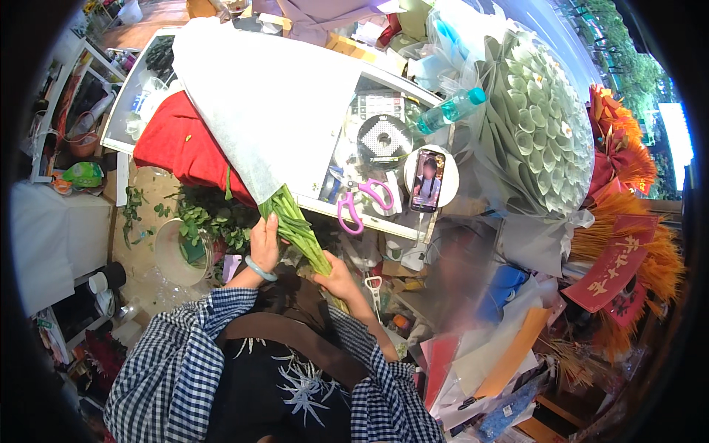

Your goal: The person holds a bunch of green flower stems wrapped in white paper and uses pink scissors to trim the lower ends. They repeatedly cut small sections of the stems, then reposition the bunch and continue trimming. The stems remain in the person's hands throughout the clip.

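Note:
A bundle of green flower stems (299,228) runs out of the narrow end of white wrapping paper (238,122), which lies across the table. My left hand (265,243), with a pale bangle at the wrist, grips the stems just below the paper's edge. Lower down, near the stem ends, my right hand (337,277) is closed around the same bundle. The flower heads are hidden in the paper. Red cloth (183,144) lies beside the wrap, on its left. Scissors with purple handles (363,202) rest at the table's near edge, beside a lit phone (428,181).
A bottle with a teal cap (451,111) lies near a large bouquet in green wrapping (532,127) at the right. A roll of ribbon (384,140) is on the glass tabletop. Below the table at left stands a white bucket (183,252) beside leafy cuttings (213,219).

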Demonstrator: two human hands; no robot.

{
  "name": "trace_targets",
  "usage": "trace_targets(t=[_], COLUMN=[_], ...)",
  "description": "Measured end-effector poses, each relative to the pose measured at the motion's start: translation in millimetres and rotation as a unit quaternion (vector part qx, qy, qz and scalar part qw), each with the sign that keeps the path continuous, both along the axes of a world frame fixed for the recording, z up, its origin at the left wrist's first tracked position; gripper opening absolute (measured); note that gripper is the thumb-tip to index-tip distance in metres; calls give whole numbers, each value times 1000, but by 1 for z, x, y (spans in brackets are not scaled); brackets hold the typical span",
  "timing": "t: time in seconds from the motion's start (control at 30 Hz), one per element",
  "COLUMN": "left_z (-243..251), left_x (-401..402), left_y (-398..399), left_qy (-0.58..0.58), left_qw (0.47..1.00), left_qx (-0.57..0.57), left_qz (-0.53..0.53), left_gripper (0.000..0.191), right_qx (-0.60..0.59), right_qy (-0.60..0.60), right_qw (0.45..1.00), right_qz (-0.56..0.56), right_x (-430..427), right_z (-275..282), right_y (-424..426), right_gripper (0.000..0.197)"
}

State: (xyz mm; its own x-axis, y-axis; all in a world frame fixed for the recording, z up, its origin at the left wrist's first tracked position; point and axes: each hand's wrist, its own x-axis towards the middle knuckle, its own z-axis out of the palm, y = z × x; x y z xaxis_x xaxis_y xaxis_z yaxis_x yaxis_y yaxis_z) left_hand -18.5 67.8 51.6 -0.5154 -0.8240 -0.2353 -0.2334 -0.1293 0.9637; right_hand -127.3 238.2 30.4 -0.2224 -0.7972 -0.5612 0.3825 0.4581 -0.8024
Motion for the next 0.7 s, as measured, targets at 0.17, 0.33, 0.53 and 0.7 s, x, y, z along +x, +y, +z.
trace_targets(t=[0.17,0.33,0.53,0.7], left_z=[-3,1,2,25], left_x=[1,3,-6,-6], left_y=[-5,-22,-25,-29], left_qy=[29,62,51,-147], left_qw=[991,987,973,976], left_qx=[-123,79,222,-42], left_qz=[-49,-127,-44,-152], left_gripper=[33,22,20,18], right_qx=[23,5,3,-8], right_qy=[3,-9,-27,-70], right_qw=[1000,1000,1000,997], right_qz=[14,20,-2,-16], right_x=[-8,-14,-3,13], right_z=[7,14,5,-4], right_y=[0,1,0,3], right_gripper=[39,39,42,48])
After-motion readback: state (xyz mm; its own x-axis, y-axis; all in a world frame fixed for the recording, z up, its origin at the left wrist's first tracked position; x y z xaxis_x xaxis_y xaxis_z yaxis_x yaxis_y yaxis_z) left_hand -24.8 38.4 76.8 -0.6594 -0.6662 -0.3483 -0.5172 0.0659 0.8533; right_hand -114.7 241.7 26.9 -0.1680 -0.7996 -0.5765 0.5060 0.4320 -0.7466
